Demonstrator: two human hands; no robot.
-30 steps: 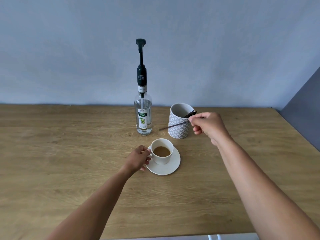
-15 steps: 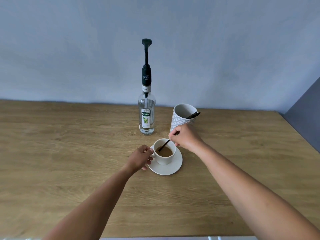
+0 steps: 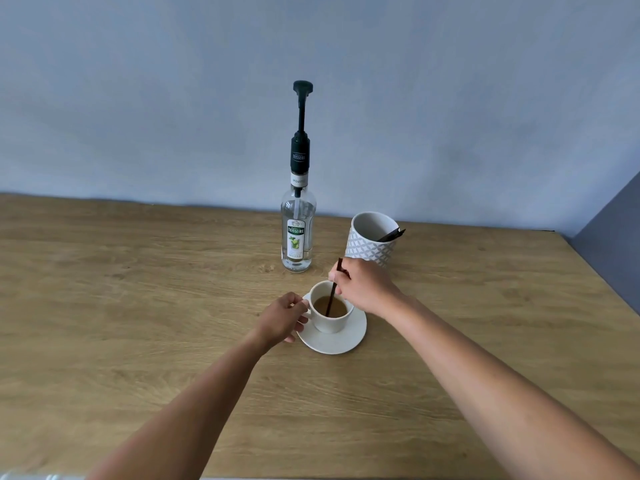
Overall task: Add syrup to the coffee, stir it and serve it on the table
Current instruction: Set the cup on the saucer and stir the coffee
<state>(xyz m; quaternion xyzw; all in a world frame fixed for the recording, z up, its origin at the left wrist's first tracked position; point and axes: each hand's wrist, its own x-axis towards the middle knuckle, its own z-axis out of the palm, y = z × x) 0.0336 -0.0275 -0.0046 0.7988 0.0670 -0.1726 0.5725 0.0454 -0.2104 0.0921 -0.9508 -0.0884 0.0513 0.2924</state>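
Right grip (image 3: 367, 289): thumb and fingertips pinched on the upper end of a thin dark stir stick (image 3: 332, 295). The stick is near upright, its lower end sunk in the coffee (image 3: 342, 306). Left grip (image 3: 284, 318): fingers curled at the handle side of the white coffee cup (image 3: 329, 323), steadying it; the handle itself is hidden behind the fingers. The cup sits on a white saucer (image 3: 334, 347) on the wooden surface (image 3: 138, 289), near the middle and just in front of us. We judge the step in hand to be the stir. The pictures cannot tell us whether syrup is in the cup; the brew is pale brown, and the syrup bottle (image 3: 298, 237) stands upright behind the cup and apart from it, its black pump (image 3: 300, 154) raised to full height and no grip on it. So we take the dosing as likely done. Left to do: finish stirring, lift the stick out, and set the cup down as served. Writing: the bottle's front label reads "TEISSEIRE" over a picture of a green drink, the neck band reads "MOJITO", and the pump collar carries the same brand name in small print. To the right of the bottle is a patterned grey-and-white mug (image 3: 370, 249) with one dark utensil (image 3: 393, 234) leaning on its rim.
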